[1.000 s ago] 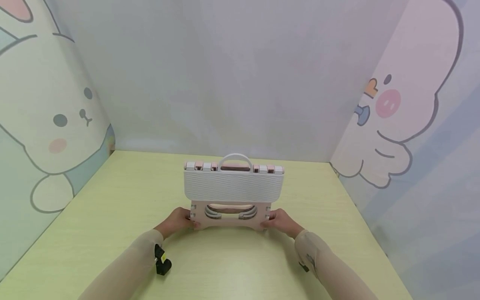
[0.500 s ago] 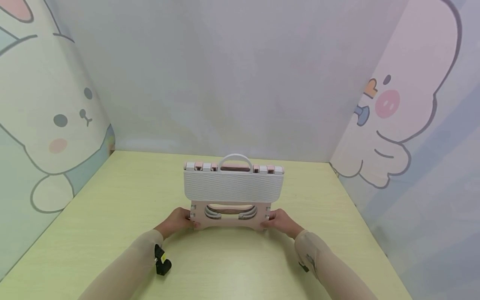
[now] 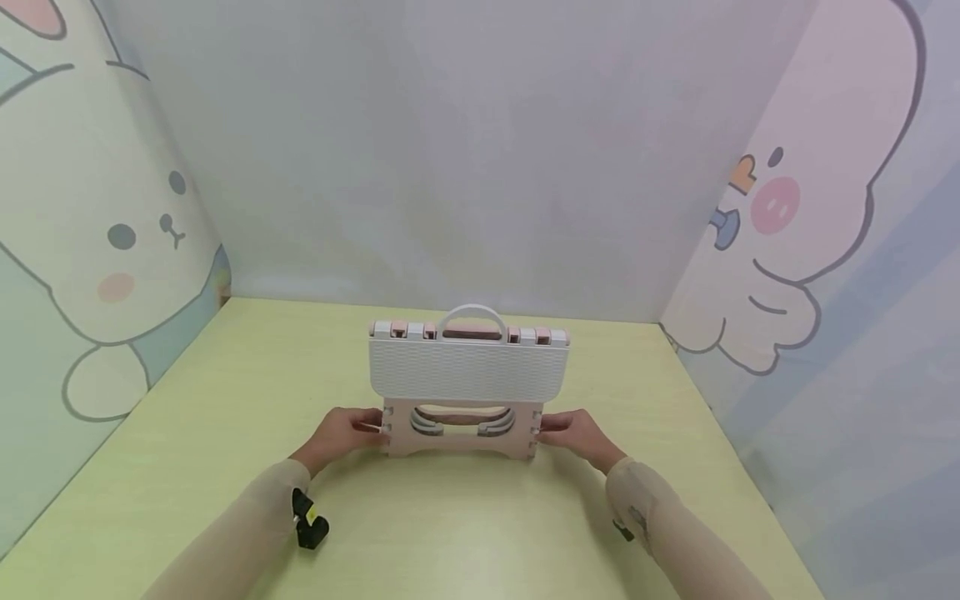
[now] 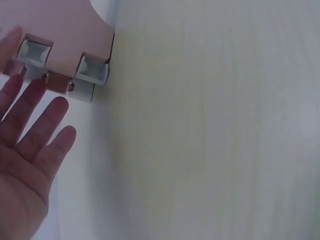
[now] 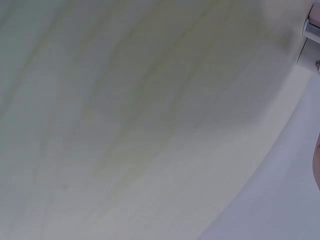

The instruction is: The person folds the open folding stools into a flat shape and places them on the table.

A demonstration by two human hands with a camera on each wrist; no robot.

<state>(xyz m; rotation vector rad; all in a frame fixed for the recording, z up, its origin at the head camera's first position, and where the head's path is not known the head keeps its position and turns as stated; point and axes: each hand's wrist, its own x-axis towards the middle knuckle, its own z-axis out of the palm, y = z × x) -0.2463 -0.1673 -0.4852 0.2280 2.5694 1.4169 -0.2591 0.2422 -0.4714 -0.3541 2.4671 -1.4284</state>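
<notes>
A pink and white folding stool [image 3: 468, 367] stands on the table in the head view, its white textured top facing me and a carry handle arched above. My left hand [image 3: 337, 435] is at its left side, fingertips right at the hinged edge. The left wrist view shows that hand's fingers [image 4: 42, 130] spread and nearly straight beside the pink panel [image 4: 75, 30]. On the opposite side, my right hand [image 3: 583, 437] has its fingers extended to the stool's right edge. Only a sliver of it [image 5: 317, 165] enters the right wrist view, beside a corner of the stool [image 5: 311, 52].
The pale yellow-green table [image 3: 465, 533] spreads around the stool. Behind it hangs a grey-white curtain [image 3: 465, 167], with a cartoon rabbit panel [image 3: 82, 208] on the left and a pink cartoon character [image 3: 825, 192] on the right.
Both hands have loosened from the stool's lower sides and shifted slightly outward. Their thumbs no longer lie over the pink front panel. The stool stays in place.
</notes>
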